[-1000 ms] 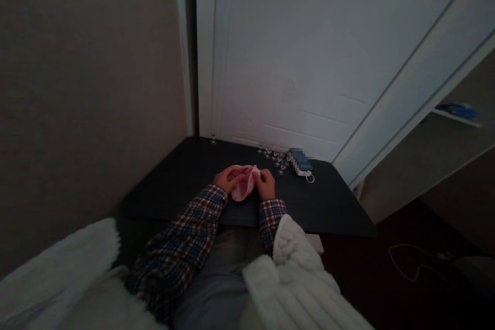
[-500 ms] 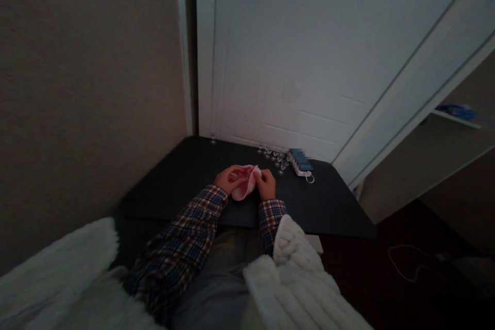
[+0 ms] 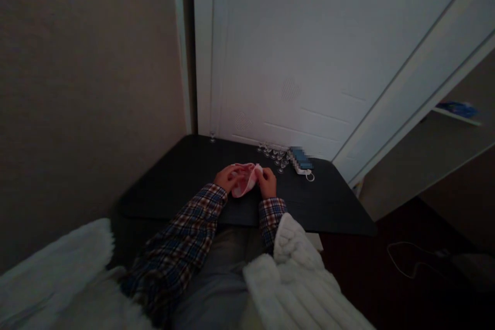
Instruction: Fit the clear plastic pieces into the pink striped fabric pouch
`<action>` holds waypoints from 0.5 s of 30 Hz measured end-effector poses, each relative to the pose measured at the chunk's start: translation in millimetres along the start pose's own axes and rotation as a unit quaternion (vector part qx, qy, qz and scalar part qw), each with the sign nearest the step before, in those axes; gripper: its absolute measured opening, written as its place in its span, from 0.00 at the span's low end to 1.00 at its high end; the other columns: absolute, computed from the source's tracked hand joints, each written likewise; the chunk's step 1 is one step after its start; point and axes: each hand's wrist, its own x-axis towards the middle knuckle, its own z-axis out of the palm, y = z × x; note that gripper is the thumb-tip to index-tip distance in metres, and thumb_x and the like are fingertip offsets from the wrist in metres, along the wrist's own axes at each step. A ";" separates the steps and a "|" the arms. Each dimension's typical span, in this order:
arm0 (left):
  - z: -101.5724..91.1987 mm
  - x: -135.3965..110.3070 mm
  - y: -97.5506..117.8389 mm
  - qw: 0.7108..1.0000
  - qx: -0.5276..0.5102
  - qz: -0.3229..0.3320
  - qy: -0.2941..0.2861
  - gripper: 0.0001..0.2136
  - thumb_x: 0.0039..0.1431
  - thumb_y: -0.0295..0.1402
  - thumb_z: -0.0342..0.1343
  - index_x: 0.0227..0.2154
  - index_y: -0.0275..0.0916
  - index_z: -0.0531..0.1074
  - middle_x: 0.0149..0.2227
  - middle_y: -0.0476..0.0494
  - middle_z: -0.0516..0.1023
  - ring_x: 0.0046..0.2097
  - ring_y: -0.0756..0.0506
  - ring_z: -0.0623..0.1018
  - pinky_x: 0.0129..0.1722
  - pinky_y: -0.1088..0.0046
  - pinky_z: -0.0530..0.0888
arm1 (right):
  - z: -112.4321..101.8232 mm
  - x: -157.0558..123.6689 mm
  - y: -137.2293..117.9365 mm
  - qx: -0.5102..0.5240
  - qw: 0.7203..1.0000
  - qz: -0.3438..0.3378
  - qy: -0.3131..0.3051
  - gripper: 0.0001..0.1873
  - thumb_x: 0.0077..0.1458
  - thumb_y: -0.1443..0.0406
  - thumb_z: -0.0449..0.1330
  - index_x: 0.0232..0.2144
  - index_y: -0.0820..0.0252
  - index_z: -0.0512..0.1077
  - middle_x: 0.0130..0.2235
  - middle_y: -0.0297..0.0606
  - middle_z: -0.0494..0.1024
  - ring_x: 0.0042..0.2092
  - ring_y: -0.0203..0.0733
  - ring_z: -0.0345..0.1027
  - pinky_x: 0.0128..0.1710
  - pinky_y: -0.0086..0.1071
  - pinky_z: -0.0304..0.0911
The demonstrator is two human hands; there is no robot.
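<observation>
A small pink and white cloth item (image 3: 244, 185) is held over the dark table (image 3: 185, 175) between both my hands. My left hand (image 3: 227, 179) grips its left side with curled fingers. My right hand (image 3: 267, 183) pinches its right edge. Both wrists show plaid sleeves. What the cloth item is exactly cannot be made out in the dim light.
Several small clear glass pieces (image 3: 275, 155) lie at the table's back edge beside a blue and white object (image 3: 302, 164) with a ring. A white door (image 3: 309, 51) stands behind. White fluffy fabric (image 3: 297, 278) covers my lap. A cable (image 3: 406, 260) lies on the floor at right.
The hands have worked the pink cloth slightly; it looks a little more bunched and sits a bit higher. Otherwise nothing moved.
</observation>
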 end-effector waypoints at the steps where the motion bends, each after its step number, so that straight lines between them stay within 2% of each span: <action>1: -0.1 -0.3 0.5 1.000 0.001 -0.003 0.000 0.16 0.47 0.38 0.55 0.39 0.37 0.72 0.43 0.41 0.72 0.25 0.52 0.73 0.21 0.77 0.72 | -0.2 -0.3 -0.7 0.003 1.000 0.001 -0.002 0.16 0.48 0.54 0.53 0.22 0.60 0.68 0.25 0.32 0.66 0.29 0.34 0.59 0.27 0.26 0.56; 5: 0.6 0.2 -2.2 1.000 0.008 -0.021 0.010 0.17 0.48 0.41 0.54 0.39 0.36 0.72 0.39 0.42 0.74 0.23 0.52 0.72 0.19 0.77 0.71 | -0.6 0.1 -1.8 0.014 1.000 0.005 -0.011 0.15 0.48 0.55 0.54 0.23 0.60 0.69 0.25 0.32 0.67 0.29 0.34 0.60 0.27 0.27 0.57; 8: 0.7 1.8 -7.1 0.999 0.014 -0.038 0.017 0.18 0.48 0.44 0.53 0.36 0.35 0.74 0.29 0.44 0.76 0.20 0.51 0.71 0.17 0.77 0.69 | -0.5 1.4 -1.5 0.017 1.000 0.009 -0.021 0.14 0.47 0.55 0.55 0.24 0.60 0.71 0.26 0.33 0.68 0.29 0.35 0.60 0.26 0.27 0.57; 11: -0.8 3.0 -11.0 0.998 0.020 -0.052 0.019 0.19 0.49 0.46 0.51 0.35 0.35 0.75 0.19 0.48 0.73 0.19 0.50 0.70 0.16 0.78 0.67 | 0.3 2.3 -1.0 0.026 0.999 0.016 -0.034 0.15 0.46 0.55 0.55 0.26 0.60 0.71 0.25 0.33 0.68 0.28 0.35 0.61 0.25 0.27 0.58; 15: -3.2 3.5 -12.0 0.997 0.027 -0.065 0.015 0.19 0.50 0.47 0.50 0.32 0.36 0.76 0.16 0.49 0.71 0.17 0.50 0.69 0.16 0.78 0.66 | 1.7 2.2 -0.1 0.052 0.997 0.030 -0.052 0.16 0.45 0.54 0.56 0.27 0.62 0.72 0.24 0.32 0.68 0.25 0.33 0.60 0.22 0.27 0.57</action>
